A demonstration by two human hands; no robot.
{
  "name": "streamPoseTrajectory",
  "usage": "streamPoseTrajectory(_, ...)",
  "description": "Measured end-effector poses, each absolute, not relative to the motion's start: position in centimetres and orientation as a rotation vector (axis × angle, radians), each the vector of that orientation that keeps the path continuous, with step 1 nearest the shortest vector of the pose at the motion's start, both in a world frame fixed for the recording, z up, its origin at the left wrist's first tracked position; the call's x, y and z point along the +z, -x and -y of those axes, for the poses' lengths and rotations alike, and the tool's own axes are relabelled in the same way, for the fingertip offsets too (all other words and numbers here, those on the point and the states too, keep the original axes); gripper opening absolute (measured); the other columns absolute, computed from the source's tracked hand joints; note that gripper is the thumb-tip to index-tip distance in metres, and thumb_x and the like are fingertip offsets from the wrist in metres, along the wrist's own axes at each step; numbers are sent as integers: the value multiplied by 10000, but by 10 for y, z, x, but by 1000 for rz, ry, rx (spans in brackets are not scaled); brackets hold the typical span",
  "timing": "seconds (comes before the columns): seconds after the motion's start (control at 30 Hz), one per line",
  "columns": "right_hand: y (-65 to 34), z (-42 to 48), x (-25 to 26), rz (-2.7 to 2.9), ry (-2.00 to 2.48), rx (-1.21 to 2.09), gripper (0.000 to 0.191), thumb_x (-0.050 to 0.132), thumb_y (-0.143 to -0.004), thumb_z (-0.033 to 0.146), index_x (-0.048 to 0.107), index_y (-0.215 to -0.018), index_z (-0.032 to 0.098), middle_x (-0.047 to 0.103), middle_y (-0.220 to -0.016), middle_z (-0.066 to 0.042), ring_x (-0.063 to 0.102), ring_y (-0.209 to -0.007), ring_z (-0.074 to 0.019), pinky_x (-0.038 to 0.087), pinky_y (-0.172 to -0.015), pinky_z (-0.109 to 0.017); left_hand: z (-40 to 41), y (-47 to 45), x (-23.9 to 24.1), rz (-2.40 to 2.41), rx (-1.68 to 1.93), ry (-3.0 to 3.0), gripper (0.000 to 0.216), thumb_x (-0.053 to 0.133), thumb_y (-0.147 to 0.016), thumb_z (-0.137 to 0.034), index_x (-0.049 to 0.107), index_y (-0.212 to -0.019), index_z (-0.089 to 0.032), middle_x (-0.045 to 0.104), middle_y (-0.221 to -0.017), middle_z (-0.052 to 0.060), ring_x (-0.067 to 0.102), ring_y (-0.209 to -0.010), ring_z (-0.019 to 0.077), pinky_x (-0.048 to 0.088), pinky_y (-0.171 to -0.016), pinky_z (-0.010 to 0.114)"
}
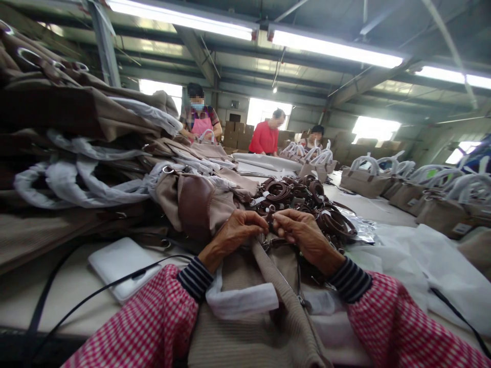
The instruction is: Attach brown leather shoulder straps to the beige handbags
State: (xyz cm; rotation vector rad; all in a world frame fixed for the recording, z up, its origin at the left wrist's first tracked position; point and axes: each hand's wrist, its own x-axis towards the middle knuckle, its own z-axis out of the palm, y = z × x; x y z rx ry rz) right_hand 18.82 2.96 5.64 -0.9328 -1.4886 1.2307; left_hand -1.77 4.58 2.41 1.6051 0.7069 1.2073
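A beige fabric bag (253,312) lies in front of me, its handle wrapped in white foam (241,301). My left hand (238,232) and my right hand (303,235) meet over the bag's top edge, both pinched closed on a small metal clasp (270,220) of a dark brown strap. Behind the hands lies a heap of coiled brown leather straps (307,197). Both of my forearms wear red checked sleeves with striped cuffs.
A tall stack of beige bags (76,153) with white-wrapped handles fills the left. A white box (118,266) and a black cable (95,291) lie at front left. Finished bags (422,194) stand at right. Three people (264,135) work at the table's far end.
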Motion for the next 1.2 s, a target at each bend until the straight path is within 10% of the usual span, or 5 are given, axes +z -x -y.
streamPoseTrajectory(0.6,-181,-22,66,1592,936,1081,248,846,-755,328,835,-964,194,801,-885,-54,567,-541,-108,509,-519,-259,-45,15,22,-582,1283,-1515,297,880,-734,-335,662,-835,-159,673,-804,6,598,-742,127,445,-702,239)
streamPoseTrajectory(1.2,-182,-26,55,1671,967,1148,291,841,-807,444,868,-917,176,698,-665,-24,513,-526,-88,372,-444,-190,-43,13,20,-634,1272,-1584,372,835,-772,-277,527,-966,-196,668,-854,-20,625,-777,128,454,-709,234)
